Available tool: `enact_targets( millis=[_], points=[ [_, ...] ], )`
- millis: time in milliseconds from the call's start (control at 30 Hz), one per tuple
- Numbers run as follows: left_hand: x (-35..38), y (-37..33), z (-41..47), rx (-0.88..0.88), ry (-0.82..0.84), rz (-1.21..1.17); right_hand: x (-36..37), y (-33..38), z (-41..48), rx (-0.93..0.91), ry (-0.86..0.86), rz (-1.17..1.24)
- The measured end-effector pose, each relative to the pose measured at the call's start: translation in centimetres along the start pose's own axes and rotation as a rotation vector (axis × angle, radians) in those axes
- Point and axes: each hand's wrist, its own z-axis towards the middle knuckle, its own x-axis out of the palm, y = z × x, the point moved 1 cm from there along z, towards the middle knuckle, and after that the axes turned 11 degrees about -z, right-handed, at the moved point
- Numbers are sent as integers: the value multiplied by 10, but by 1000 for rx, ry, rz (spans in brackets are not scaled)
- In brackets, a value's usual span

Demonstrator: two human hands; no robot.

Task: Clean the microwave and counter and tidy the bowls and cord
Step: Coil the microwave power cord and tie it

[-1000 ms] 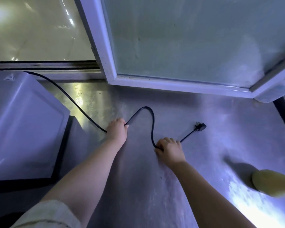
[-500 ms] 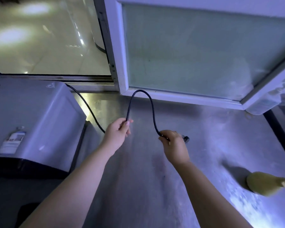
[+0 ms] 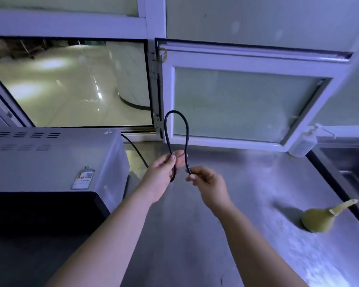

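Note:
A black power cord (image 3: 175, 112) stands up in a narrow loop above the steel counter (image 3: 247, 183). My left hand (image 3: 164, 172) pinches one leg of the loop between thumb and fingers. My right hand (image 3: 207, 181) grips the other leg close beside it; the plug end is hidden in that hand. The cord runs back from my left hand to behind the grey microwave (image 3: 50, 160), which sits at the left of the counter with its dark front facing me.
A yellow-green bulb-shaped thing (image 3: 323, 218) lies on the counter at the right. A clear pump bottle (image 3: 304, 145) stands by the open white window sash (image 3: 247, 100). A sink edge (image 3: 352, 172) borders the counter at far right.
Both hands have lifted the cord off the counter and come close together, folding it into a tall narrow loop. The plug has gone into my right hand. My view has tilted up.

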Motion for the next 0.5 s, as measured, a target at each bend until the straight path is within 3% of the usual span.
enact_targets(
  millis=[167,500],
  points=[
    [4,-14,-13,-41,49,-31,18,14,-9,60,-1,-74],
    [9,-45,-32,-1,-39,70,37,42,-23,-81,135,-145]
  ],
)
